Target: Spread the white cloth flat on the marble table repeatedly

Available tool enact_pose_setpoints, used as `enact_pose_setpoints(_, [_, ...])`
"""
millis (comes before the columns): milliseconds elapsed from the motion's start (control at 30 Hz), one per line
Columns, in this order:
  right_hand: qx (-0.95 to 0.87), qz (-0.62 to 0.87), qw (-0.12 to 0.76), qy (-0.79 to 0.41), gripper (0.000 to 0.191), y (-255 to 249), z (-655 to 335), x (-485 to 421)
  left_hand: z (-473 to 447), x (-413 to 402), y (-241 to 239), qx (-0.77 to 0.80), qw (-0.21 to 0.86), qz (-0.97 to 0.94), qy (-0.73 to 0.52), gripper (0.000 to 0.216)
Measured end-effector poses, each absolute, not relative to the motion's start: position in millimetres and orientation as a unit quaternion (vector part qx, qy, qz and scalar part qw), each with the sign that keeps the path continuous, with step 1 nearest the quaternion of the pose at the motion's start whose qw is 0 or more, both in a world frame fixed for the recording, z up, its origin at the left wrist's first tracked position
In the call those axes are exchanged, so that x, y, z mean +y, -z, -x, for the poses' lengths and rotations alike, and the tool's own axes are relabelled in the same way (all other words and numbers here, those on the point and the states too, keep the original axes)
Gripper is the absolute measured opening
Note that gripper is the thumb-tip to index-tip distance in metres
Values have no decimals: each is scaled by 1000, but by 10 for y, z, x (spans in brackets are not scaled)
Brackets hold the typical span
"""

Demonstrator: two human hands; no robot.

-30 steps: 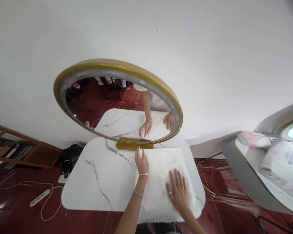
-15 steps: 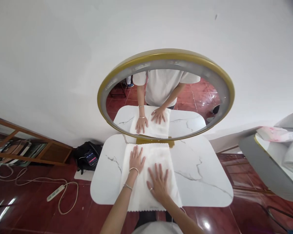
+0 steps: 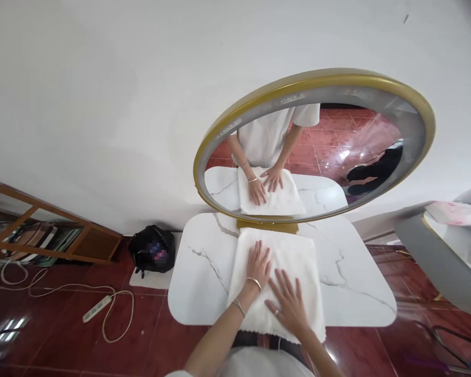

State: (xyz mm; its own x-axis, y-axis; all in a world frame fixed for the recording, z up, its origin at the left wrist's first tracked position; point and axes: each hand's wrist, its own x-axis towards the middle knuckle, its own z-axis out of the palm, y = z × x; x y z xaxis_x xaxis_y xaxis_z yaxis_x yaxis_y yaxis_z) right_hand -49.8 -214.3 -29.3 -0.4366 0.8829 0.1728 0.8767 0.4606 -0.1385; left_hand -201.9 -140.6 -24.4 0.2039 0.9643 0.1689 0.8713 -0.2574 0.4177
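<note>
A white towel (image 3: 294, 256) lies spread on a white marble-look table (image 3: 353, 293), its near edge hanging over the front. My left hand (image 3: 258, 264) rests flat on the towel's left part, fingers spread, with bracelets on the wrist. My right hand (image 3: 288, 301) lies flat on the towel nearer to me, fingers spread, a ring on one finger. Both hands press the cloth and hold nothing. A round gold-framed mirror (image 3: 426, 120) stands at the table's back edge and reflects the hands and towel.
A black bag (image 3: 151, 250) sits on the red tiled floor left of the table. A white power strip (image 3: 97, 308) with its cable lies further left. A wooden shelf (image 3: 43, 230) runs along the wall. A grey-framed piece of furniture (image 3: 435, 262) stands at right.
The view has swung left, so table and mirror now sit right of centre. Both hands stayed flat on the towel, and my left hand slid nearer to my right hand.
</note>
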Motion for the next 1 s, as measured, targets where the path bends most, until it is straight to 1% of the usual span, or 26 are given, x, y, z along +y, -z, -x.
enact_pose_setpoints(100, [-814,567,123,-26,73,350,239,-2109,1976,-1765,253,618,111,-752,-200,57])
enact_pose_setpoints(167, [-794,587,153,-43,68,382,173,-2024,2100,-1957,246,620,112,-753,-189,61])
enact_pose_setpoints(233, [-768,610,191,-46,61,402,205,-1897,2290,-2062,226,624,109,-753,-176,61])
enact_pose_setpoints(333, [-747,625,224,-14,60,415,445,-1684,2622,-2099,196,649,94,-736,-165,59])
enact_pose_setpoints(533, [-813,551,189,-3,63,374,1337,-1446,3367,-2263,192,714,42,-686,-135,56])
enact_pose_setpoints(667, [-831,526,179,-12,65,329,1778,-1418,3632,-2341,188,747,22,-650,-134,50])
enact_pose_setpoints(767, [-832,524,182,-14,66,325,1917,-1368,3619,-2102,186,773,24,-614,-158,44])
enact_pose_setpoints(867, [-831,524,186,-15,66,339,1986,-1252,3589,-1616,181,756,49,-627,-181,47])
enact_pose_setpoints(1000, [-815,540,207,-10,65,356,2123,-997,3694,-992,161,758,61,-631,-158,49])
